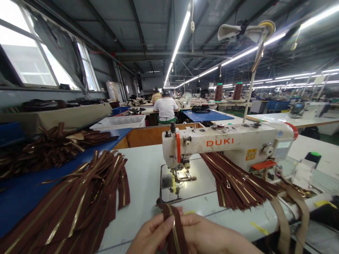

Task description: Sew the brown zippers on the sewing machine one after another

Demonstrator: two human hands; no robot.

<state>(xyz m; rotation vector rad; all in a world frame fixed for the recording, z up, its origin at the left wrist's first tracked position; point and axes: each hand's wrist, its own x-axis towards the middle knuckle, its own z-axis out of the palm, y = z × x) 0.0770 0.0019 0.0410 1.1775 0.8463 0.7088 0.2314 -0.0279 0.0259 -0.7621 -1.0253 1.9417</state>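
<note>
A brown zipper strip (174, 234) with gold teeth is pinched between my two hands at the bottom centre, near the table's front edge. My left hand (152, 231) has its thumb on the strip, and my right hand (198, 231) grips it from the other side. Just beyond them stands a white sewing machine (219, 143), its lit needle area over a metal plate (201, 181). Many brown zippers (106, 183) lie in a heap at the left. Another bundle of zippers (238, 183) with metal pulls rests right of the needle, partly behind the machine arm.
A blue table (16, 201) at the left carries more brown strips (53, 148). Beige straps (282, 222) hang at the right edge. Behind are a white bin (119, 121), a seated person (166, 107) and a thread stand (253, 81).
</note>
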